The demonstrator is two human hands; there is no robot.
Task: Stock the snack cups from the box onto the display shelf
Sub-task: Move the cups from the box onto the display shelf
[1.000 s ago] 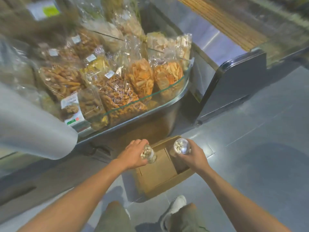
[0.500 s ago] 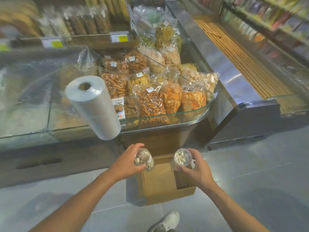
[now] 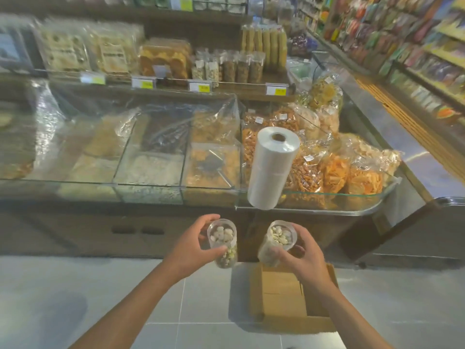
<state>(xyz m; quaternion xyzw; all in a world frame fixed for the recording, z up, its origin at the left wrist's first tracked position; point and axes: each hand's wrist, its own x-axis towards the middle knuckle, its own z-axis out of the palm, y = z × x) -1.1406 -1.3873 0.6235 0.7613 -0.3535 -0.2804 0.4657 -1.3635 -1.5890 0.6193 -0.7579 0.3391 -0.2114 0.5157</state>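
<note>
Left hand (image 3: 186, 250) grips a snack cup (image 3: 222, 238) at its 2 o'clock; right hand (image 3: 300, 259) grips a second cup (image 3: 278, 239), possibly nuts, at its 10 o'clock.

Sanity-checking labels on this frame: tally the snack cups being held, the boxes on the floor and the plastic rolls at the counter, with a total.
Snack cups: 2 (left cup held in the left hand, right cup held in the right hand)
Cardboard box: 1
Plastic roll: 1
Total: 4
</note>
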